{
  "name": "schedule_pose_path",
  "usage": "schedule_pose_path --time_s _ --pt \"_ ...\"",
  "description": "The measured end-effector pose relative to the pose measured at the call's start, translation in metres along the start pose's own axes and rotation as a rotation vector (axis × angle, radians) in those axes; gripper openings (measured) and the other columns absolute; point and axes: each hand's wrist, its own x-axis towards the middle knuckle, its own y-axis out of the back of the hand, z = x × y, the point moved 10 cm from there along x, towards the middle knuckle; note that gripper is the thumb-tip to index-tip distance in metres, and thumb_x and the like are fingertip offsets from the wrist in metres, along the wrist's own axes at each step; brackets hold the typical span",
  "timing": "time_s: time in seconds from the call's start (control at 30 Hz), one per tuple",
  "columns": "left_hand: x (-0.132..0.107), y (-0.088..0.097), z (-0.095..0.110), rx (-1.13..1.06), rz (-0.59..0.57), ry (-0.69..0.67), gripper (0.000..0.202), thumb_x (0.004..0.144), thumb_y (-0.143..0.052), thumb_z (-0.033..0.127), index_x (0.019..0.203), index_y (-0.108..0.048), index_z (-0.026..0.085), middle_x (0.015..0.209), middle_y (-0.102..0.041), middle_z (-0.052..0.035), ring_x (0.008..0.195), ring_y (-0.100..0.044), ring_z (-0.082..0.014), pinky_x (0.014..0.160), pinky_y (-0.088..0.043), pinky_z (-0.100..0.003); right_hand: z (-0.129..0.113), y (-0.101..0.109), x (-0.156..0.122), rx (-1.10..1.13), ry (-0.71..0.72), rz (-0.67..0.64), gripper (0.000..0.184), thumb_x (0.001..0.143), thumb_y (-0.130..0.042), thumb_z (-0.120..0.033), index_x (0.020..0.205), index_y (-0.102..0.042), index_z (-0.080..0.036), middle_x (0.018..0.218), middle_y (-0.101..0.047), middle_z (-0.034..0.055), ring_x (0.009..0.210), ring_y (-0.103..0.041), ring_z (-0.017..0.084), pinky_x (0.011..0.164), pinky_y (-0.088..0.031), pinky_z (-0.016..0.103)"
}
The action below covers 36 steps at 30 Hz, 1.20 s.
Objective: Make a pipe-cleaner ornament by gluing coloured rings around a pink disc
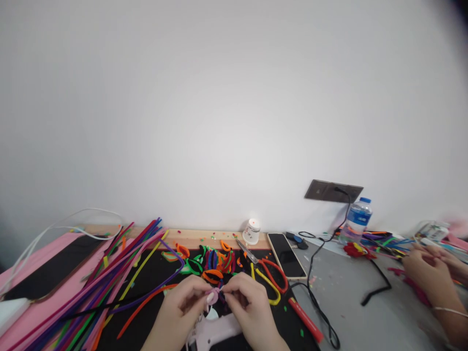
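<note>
In front of me my left hand [186, 304] and my right hand [249, 303] come close together, fingertips pinched. Between them is a small curled lilac pipe cleaner [213, 296], partly covered by the fingers. A bit of dark purple shows beside the right fingertips. Under the hands lies a pale glue gun [215, 332], its front partly hidden. Just beyond the fingers sits a pile of bent pipe-cleaner loops [212, 261] in orange, green, blue and red. Open scissors [268, 273] with red and yellow handles lie right of the pile.
Long pipe cleaners [120, 287] lie across the left side, near a dark tablet [54, 268]. A paper cup [251, 231], phone [287, 256], red stick-like tool [305, 319], black cable [310, 287] and bottle [356, 222] stand or lie rightward. Another person's hands [427, 273] work at far right.
</note>
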Motion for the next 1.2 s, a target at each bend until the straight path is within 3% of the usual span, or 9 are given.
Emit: schedule_pose_path --time_s 0.6,1.2 --pt "0.002 0.004 -0.002 0.041 -0.004 -0.025 0.009 0.081 -0.063 0.025 0.074 -0.069 0.021 0.071 -0.063 -0.0004 0.063 -0.060 -0.0157 0.058 -0.047 -0.023 -0.006 -0.001 -0.001 0.025 0.074 0.018 0.016 0.076 -0.059 -0.005 0.073 -0.070 -0.016 0.066 -0.060 0.0023 0.055 -0.050 0.013 0.050 -0.036 0.021" --pt "0.005 0.010 -0.010 -0.073 0.055 0.079 0.007 0.075 -0.067 0.024 0.071 -0.070 0.019 0.065 -0.065 -0.0012 0.059 -0.060 -0.0166 0.056 -0.049 -0.025 -0.007 -0.006 -0.004 0.055 0.088 -0.018 0.020 0.072 -0.060 -0.003 0.084 -0.070 -0.016 0.079 -0.062 0.0041 0.057 -0.050 0.012 0.052 -0.039 0.021"
